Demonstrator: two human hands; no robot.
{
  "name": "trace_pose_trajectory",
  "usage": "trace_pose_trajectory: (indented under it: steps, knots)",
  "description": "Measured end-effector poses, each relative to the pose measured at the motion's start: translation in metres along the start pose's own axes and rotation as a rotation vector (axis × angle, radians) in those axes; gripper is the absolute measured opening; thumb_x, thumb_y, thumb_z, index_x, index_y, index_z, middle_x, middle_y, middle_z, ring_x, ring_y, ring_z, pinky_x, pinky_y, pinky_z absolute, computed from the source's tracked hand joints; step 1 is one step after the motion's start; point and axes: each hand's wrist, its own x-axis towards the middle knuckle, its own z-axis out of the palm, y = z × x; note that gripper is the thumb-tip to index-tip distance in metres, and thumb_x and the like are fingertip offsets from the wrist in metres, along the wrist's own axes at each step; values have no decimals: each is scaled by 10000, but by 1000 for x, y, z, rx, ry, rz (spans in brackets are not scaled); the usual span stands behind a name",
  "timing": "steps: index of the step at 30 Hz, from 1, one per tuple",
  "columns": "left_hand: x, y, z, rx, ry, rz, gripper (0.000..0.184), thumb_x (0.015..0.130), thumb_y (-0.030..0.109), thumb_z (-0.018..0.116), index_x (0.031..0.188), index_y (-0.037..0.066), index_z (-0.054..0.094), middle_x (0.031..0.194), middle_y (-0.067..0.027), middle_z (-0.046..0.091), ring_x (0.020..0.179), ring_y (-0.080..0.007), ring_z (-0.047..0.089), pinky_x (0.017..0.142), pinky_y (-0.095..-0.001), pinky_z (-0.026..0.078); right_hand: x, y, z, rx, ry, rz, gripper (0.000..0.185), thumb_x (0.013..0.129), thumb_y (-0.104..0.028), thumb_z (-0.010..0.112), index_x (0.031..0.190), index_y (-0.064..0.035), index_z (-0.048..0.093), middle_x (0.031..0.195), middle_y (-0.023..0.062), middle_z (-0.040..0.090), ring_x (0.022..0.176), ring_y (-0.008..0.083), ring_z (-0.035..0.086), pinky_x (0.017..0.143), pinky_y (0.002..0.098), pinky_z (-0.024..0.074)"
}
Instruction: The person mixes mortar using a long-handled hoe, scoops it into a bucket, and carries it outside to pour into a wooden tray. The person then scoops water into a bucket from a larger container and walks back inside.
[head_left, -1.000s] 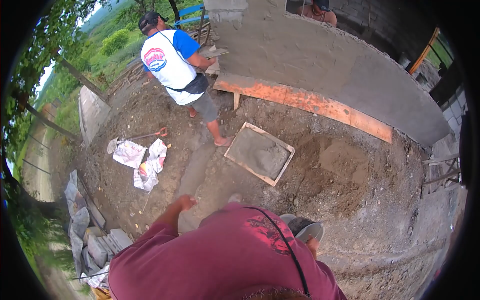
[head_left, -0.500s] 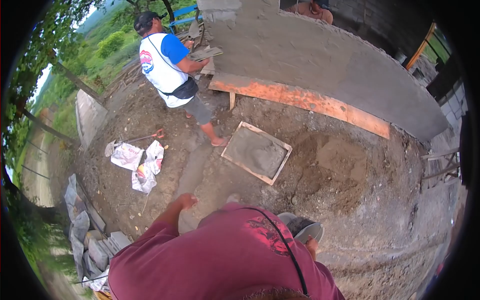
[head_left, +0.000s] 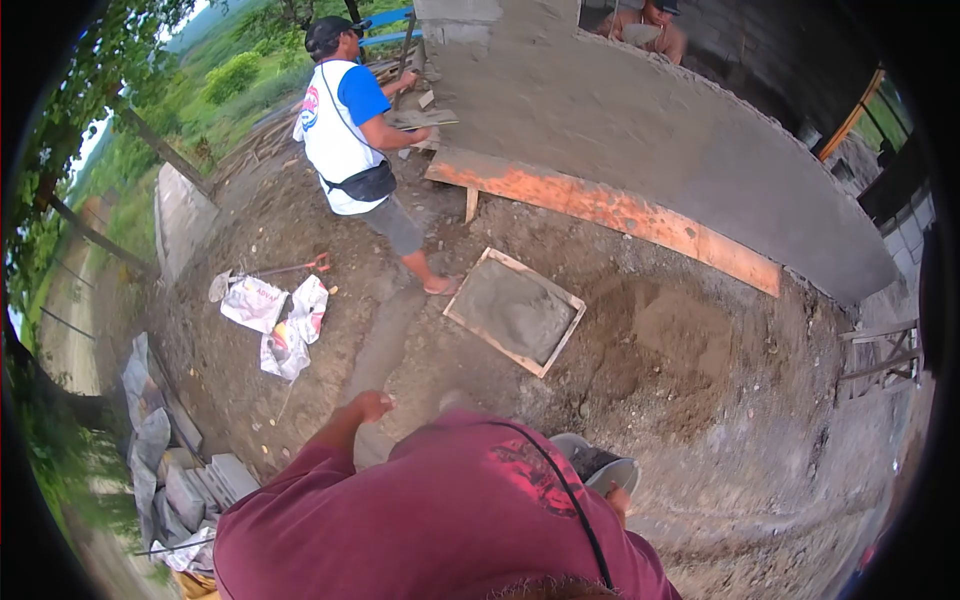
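Note:
My right hand (head_left: 618, 498) is at my right side, closed on the rim of a grey bucket (head_left: 628, 473). The bucket's dark inside partly shows, and my shirt covers some of it. On the other side, my left hand (head_left: 372, 405) hangs in front of me with its fingers curled and nothing visible in them. Ahead on the ground lies a shallow wooden-framed tray (head_left: 493, 349) with wet grey mortar (head_left: 515, 308) in it, apart from both hands.
A co-worker (head_left: 350, 130) stands ahead at left, holding a flat board (head_left: 425, 123) by the plastered wall (head_left: 640, 130). An orange-stained plank (head_left: 600, 203) runs along its foot. Sand (head_left: 685, 330) lies right of the tray; sacks (head_left: 253, 303) and a shovel (head_left: 320, 262) lie left. Another person (head_left: 655, 30) is behind the wall.
The co-worker has lifted one hand toward the wall above the board. My bucket and right hand have shifted slightly left and down in view. The person behind the wall shows more.

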Motion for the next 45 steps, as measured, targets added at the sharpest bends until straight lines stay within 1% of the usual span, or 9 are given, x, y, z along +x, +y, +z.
trace_pose_trajectory:
  steps: [8, 17, 23, 28, 32, 35, 37, 41, 45]
  knots:
    - [6, -38, 8, -58, 26, -2, 443, 929, 462, 538, 1109, 85, 686, 1108, -181, 668, 1083, -376, 603, 924, -443, 466, 8, -27, 9, -274, -40, -156, 311, 909, -347, 573, 1057, -87, 654, 961, 164, 660, 902, 324, 626, 757, 434, 493]
    - [12, -116, -6, -201, 72, -9, 474, 928, 481, 524, 1083, 70, 700, 1097, -203, 667, 1070, -393, 604, 927, -468, 464, 8, -92, 41, -1272, -105, -609, 354, 887, -379, 578, 1115, -128, 680, 1070, 174, 692, 1053, 348, 652, 874, 445, 521]
    - [36, -205, 22, -381, 130, -162, 500, 901, 501, 558, 958, 33, 724, 973, -225, 685, 981, -404, 639, 872, -475, 486, -39, -201, 65, -1250, -78, -482, 303, 879, -313, 584, 1112, -137, 664, 926, 138, 672, 871, 298, 646, 738, 430, 515]
    - [37, -254, 34, -478, 82, -243, 500, 904, 502, 560, 959, 34, 726, 953, -228, 687, 973, -397, 645, 878, -466, 490, -63, -285, 78, -1124, -36, -409, 267, 875, -250, 587, 1114, -148, 647, 791, 99, 650, 694, 248, 637, 604, 416, 508]
    - [27, -279, 25, -495, 144, -277, 463, 904, 476, 571, 973, 46, 726, 974, -210, 691, 997, -387, 643, 892, -455, 489, -76, -326, 89, -728, 6, -330, 252, 872, -200, 589, 1116, -157, 633, 684, 68, 632, 553, 208, 630, 497, 406, 502]
    - [24, -296, 14, -537, 120, -308, 436, 902, 461, 582, 996, 59, 722, 1022, -201, 686, 1033, -381, 632, 904, -449, 485, -87, -353, 114, -270, -17, -303, 80, 901, -120, 562, 858, -55, 580, 588, 48, 467, 404, 168, 437, 370, 315, 351]
    - [20, -303, 8, -605, 97, -339, 430, 902, 462, 583, 1004, 68, 720, 1047, -198, 682, 1047, -384, 625, 908, -450, 483, -94, -373, 133, -9, -13, -171, 90, 904, -127, 578, 839, -68, 557, 586, 28, 447, 405, 153, 423, 372, 305, 347]
    - [15, -317, 18, -602, 250, -320, 443, 904, 470, 578, 1003, 61, 715, 1053, -211, 678, 1036, -389, 627, 893, -455, 487, -108, -405, 171, -22, -4, -193, 158, 904, -160, 607, 806, -94, 502, 587, 0, 413, 425, 126, 404, 384, 293, 344]
    - [-11, -316, 9, -627, 207, -362, 464, 909, 483, 581, 1019, 51, 708, 1063, -218, 676, 1036, -386, 629, 898, -450, 485, -106, -394, 197, -28, -77, -151, 194, 902, -182, 613, 782, -113, 476, 575, -14, 380, 441, 117, 400, 396, 286, 345]
